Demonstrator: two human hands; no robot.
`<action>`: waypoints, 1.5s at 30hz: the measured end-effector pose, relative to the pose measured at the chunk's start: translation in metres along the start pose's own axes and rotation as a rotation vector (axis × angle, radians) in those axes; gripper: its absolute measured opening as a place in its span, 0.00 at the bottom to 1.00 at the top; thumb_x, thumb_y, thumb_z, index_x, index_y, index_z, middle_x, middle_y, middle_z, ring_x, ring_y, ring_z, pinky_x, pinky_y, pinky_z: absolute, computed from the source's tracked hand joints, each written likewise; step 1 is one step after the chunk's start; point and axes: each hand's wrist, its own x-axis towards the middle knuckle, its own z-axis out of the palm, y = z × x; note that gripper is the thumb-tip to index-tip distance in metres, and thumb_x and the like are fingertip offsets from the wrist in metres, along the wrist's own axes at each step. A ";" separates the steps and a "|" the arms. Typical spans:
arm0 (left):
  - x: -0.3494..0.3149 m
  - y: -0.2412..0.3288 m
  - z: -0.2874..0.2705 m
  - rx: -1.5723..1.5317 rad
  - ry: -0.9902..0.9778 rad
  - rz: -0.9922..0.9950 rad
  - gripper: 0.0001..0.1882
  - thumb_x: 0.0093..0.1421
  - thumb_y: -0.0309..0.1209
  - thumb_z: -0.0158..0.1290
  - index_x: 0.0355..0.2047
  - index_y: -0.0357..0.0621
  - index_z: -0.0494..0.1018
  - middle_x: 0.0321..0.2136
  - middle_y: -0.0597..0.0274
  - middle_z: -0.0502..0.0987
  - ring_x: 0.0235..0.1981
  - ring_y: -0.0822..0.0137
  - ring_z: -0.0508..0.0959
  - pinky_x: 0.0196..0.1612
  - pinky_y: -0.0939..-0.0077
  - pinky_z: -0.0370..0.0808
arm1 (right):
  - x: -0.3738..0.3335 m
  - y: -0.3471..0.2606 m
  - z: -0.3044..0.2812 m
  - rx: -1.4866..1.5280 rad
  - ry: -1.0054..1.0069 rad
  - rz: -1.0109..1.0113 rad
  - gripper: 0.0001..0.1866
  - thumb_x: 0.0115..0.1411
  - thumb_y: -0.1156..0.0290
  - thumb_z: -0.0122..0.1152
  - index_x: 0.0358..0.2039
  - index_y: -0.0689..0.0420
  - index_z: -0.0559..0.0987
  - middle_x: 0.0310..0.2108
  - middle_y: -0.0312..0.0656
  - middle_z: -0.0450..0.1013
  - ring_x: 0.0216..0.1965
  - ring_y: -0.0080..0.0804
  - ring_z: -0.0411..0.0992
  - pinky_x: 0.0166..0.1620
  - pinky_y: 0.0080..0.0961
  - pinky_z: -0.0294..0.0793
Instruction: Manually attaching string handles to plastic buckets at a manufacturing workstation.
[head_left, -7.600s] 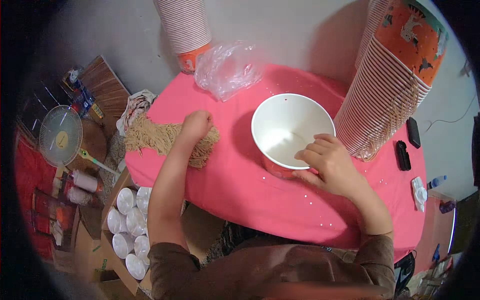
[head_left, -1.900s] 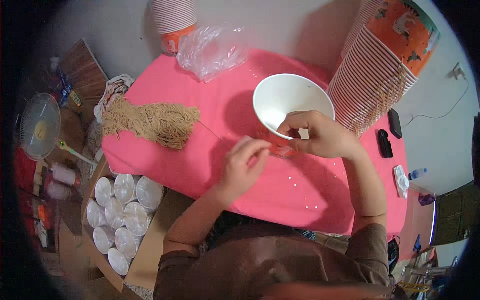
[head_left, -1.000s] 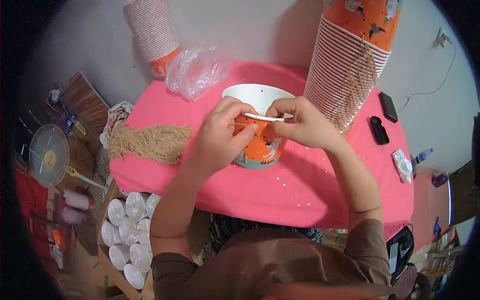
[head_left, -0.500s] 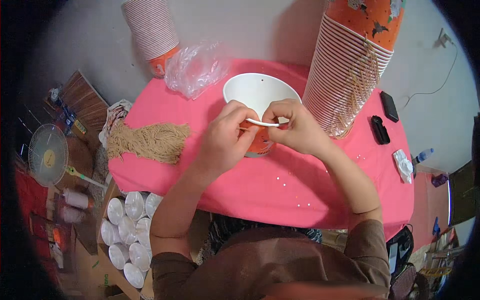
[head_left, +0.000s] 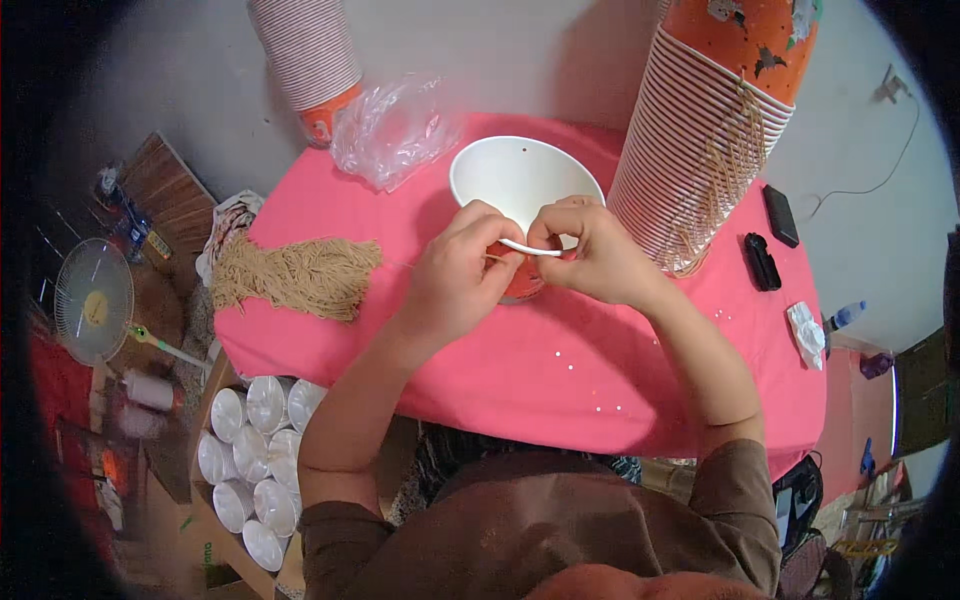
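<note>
Between bench's [head_left: 480, 370] far and near edges, orange paper bucket [head_left: 520, 180]: left hand [head_left: 467, 258] seemingly pinching tan cord [head_left: 492, 257] at rim, right hand [head_left: 592, 252] pinching rim. Likely cord-fitting step; next move calls for steady rim.

Left hand [head_left: 462, 262] gone from the tan string bundle [head_left: 300, 277] to the near rim [head_left: 533, 249] of the bucket [head_left: 515, 185], a strand [head_left: 494, 258] now pinched there, right hand [head_left: 595, 255] come round from the rim's right side, bucket tipped, showing less orange wall [head_left: 522, 287] than a second ago
</note>
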 end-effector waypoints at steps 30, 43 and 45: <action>-0.074 0.011 0.023 -0.415 0.140 -0.157 0.29 0.54 0.11 0.50 0.56 0.38 0.59 0.32 0.63 0.68 0.31 0.77 0.71 0.31 0.82 0.72 | -0.036 -0.045 0.039 -0.062 0.074 -0.225 0.08 0.51 0.69 0.66 0.31 0.56 0.77 0.25 0.41 0.72 0.31 0.40 0.73 0.37 0.35 0.67; -0.081 0.005 0.031 -0.430 0.049 -0.250 0.26 0.54 0.12 0.50 0.54 0.36 0.61 0.40 0.55 0.74 0.42 0.69 0.77 0.43 0.74 0.77 | -0.040 -0.036 0.037 0.073 0.056 -0.178 0.07 0.53 0.70 0.64 0.26 0.58 0.75 0.23 0.43 0.73 0.28 0.43 0.74 0.34 0.38 0.69; -0.081 0.006 0.031 -0.412 0.044 -0.203 0.27 0.54 0.12 0.49 0.55 0.36 0.60 0.40 0.54 0.73 0.42 0.69 0.77 0.44 0.73 0.77 | -0.040 -0.045 0.033 -0.015 0.003 -0.151 0.08 0.54 0.69 0.64 0.26 0.58 0.75 0.23 0.44 0.74 0.28 0.44 0.74 0.34 0.38 0.71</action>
